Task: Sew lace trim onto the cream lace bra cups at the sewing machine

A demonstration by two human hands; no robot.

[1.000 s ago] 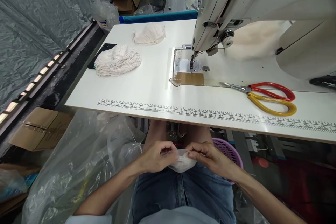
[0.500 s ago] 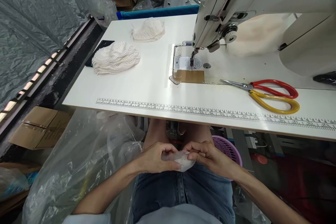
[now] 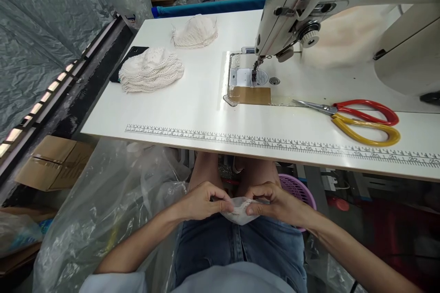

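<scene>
Over my lap, below the table's front edge, both hands pinch a small white lace piece (image 3: 239, 211). My left hand (image 3: 201, 201) grips its left side with fingers closed. On the right side, my right hand (image 3: 275, 200) holds it between thumb and fingers. The piece sags between the two hands above my denim shorts. Its folded part is hidden by my fingers.
A white sewing table (image 3: 206, 110) with a printed ruler carries a sewing machine (image 3: 309, 13), red and yellow scissors (image 3: 360, 119) and two stacks of lace pieces (image 3: 151, 71) (image 3: 195, 32). A large clear plastic bag (image 3: 103, 206) lies at my left, a purple basket (image 3: 299, 190) under the table.
Both hands stay on the lace piece and shift their fingers slightly along it. My head has moved a little, so the table sits higher in view.
</scene>
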